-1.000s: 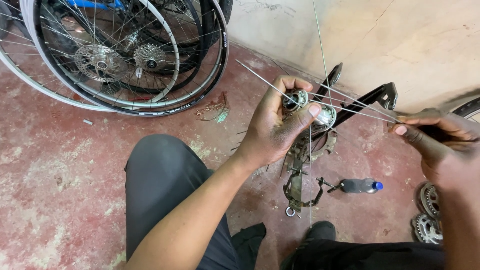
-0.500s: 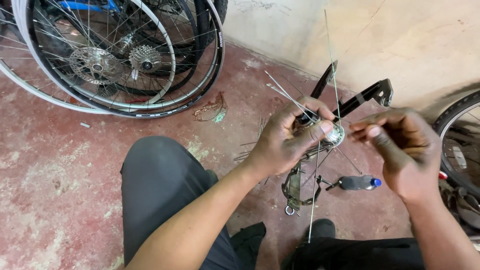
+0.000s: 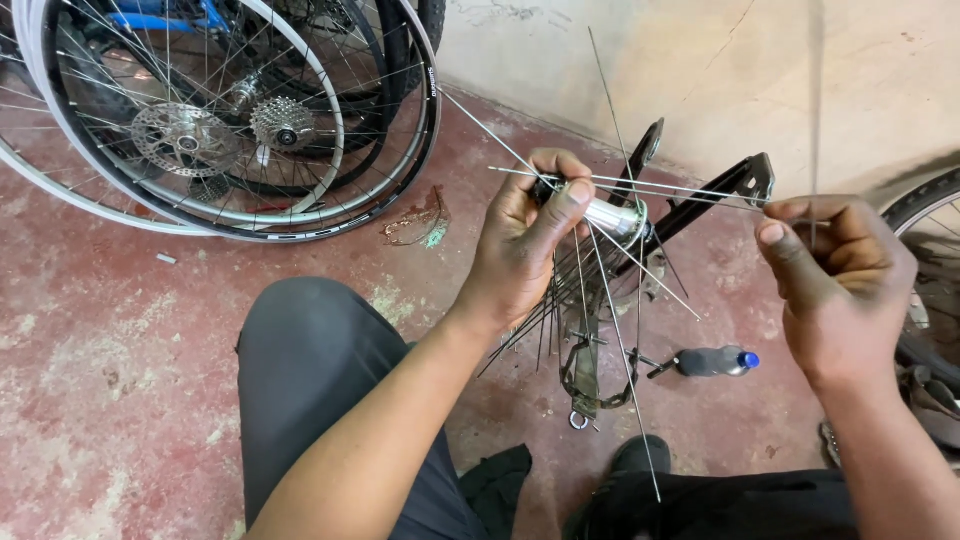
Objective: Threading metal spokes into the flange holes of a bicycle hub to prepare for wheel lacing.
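Note:
My left hand (image 3: 528, 240) grips a silver wheel hub (image 3: 612, 217) in the middle of the view, thumb on top. Several thin steel spokes (image 3: 620, 340) stick out of the hub in all directions, some hanging down. My right hand (image 3: 835, 285) is to the right of the hub, apart from it, with its fingers pinched on one thin spoke (image 3: 812, 130) that stands upright. Below both hands lie my dark-trousered legs (image 3: 320, 380).
Several spoked bicycle wheels (image 3: 230, 120) with sprockets and a brake disc lean at the top left. A black metal rack (image 3: 720, 195) lies behind the hub, a small dark bottle with a blue cap (image 3: 712, 361) on the red floor, a tyre (image 3: 925, 200) at the right edge.
My right hand has drawn away from the hub to the right, holding a spoke upright. The left hand keeps its grip on the hub, turned slightly.

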